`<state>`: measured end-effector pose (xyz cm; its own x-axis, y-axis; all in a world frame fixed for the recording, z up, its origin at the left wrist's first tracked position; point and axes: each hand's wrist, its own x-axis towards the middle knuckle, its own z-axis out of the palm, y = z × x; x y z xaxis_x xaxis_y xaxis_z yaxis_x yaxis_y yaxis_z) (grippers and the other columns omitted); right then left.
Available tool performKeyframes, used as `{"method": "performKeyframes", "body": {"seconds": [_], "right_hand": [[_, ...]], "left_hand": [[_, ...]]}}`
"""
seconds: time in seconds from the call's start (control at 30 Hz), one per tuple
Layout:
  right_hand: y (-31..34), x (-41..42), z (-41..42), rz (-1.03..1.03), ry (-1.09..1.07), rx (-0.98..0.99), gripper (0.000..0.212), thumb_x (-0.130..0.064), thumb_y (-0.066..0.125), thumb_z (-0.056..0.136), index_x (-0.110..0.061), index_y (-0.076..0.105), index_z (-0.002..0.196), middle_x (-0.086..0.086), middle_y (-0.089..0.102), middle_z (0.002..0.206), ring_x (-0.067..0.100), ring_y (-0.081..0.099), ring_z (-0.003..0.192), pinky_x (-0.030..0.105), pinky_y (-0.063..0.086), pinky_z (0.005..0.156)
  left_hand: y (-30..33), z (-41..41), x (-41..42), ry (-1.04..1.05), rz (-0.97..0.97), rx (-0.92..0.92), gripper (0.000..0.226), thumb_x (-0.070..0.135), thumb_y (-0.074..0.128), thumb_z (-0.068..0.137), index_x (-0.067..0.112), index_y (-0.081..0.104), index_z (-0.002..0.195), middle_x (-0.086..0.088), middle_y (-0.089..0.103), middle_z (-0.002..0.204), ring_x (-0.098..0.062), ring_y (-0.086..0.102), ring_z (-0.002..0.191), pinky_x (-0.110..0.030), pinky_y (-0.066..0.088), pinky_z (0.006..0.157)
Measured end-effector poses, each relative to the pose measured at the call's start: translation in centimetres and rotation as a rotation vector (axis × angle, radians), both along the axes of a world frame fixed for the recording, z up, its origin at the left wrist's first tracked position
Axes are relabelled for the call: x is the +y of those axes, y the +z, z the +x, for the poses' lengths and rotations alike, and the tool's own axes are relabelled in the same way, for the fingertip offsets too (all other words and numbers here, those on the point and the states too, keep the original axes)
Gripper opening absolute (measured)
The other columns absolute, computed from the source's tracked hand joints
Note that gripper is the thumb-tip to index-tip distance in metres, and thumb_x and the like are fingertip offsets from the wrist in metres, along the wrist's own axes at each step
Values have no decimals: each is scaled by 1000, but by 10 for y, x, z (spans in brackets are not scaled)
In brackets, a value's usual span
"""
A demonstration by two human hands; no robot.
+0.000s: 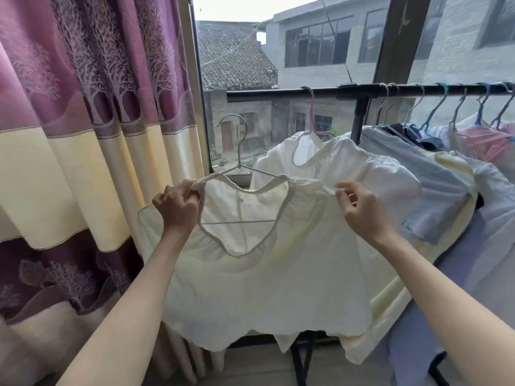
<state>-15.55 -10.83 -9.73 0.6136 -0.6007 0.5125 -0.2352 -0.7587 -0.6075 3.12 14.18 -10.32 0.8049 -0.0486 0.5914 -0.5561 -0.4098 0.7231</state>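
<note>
Two hands steady the cream blouse [264,274] on its wire hanger [240,160], short of the rail [278,95] — left hand [175,207] gripping one shoulder, right hand [362,210] pinching the other. I'd square both shoulders evenly before hooking up.

Purple-and-cream curtain [83,121] at 9 o'clock, daylit window [237,37] at 12 showing tiled roof [231,59] and grey buildings [320,71], black clothes rail [292,95] with hung garments [434,174] at 2, floor [250,366] at 6.

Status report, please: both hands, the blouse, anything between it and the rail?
Left hand grips cream blouse at shoulder; right hand pinches other shoulder. Blouse on white wire hanger, hook off the rail. White top hangs just behind.
</note>
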Motion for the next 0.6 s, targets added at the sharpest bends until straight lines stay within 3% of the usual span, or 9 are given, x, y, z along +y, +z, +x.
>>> {"method": "performKeyframes", "body": {"seconds": [0.13, 0.23, 0.27, 0.4, 0.43, 0.53, 0.6], "right_hand": [[-16, 6, 2, 137, 71, 54, 34, -14, 48, 93, -14, 47, 127, 12, 61, 118, 32, 56, 106, 27, 36, 80], [-22, 6, 6, 140, -16, 58, 8, -10, 43, 93, -10, 51, 93, 25, 63, 101, 41, 56, 98, 33, 33, 71], [-23, 5, 6, 106, -74, 20, 12, -10, 42, 94, -9, 48, 83, 30, 62, 95, 45, 56, 92, 36, 31, 68], [-11, 6, 1, 71, -288, -143, 21, -11, 37, 96, 3, 53, 92, 34, 61, 89, 50, 55, 85, 37, 28, 64], [-11, 4, 0, 72, -304, -55, 19, -9, 38, 94, 1, 54, 93, 33, 61, 91, 48, 56, 86, 37, 30, 65], [-19, 2, -2, 73, -242, 469, 20, -9, 41, 86, -8, 60, 94, 21, 63, 105, 37, 58, 96, 33, 40, 72], [-24, 7, -1, 93, -233, 570, 32, -10, 43, 85, -13, 60, 112, 15, 60, 120, 34, 55, 109, 34, 43, 83]], "left_hand": [[-4, 3, 3, 55, -8, 72, 52, 27, 27, 71, 13, 68, 101, -14, 62, 95, -27, 43, 108, -31, 17, 95], [-13, 6, 5, 86, -7, 97, 51, 25, 27, 69, 12, 68, 97, -11, 58, 86, -29, 43, 106, -33, 18, 95], [-16, 8, 7, 95, 8, 90, 51, 24, 27, 69, 12, 68, 96, -11, 59, 85, -29, 44, 106, -33, 19, 95], [-28, 20, 16, 79, 68, 91, 50, 24, 27, 70, 17, 68, 98, -15, 60, 87, -28, 45, 107, -33, 18, 95], [-29, 24, 19, 73, 41, 112, 48, 24, 28, 71, 17, 68, 97, -16, 60, 87, -29, 45, 107, -32, 18, 96], [-27, 27, 21, 64, 6, 140, 43, 25, 30, 72, 16, 67, 92, -20, 60, 86, -31, 46, 104, -35, 19, 98], [-27, 25, 16, 52, 78, 120, 48, 25, 29, 70, 18, 68, 96, -17, 63, 87, -30, 48, 103, -32, 18, 94]]}}
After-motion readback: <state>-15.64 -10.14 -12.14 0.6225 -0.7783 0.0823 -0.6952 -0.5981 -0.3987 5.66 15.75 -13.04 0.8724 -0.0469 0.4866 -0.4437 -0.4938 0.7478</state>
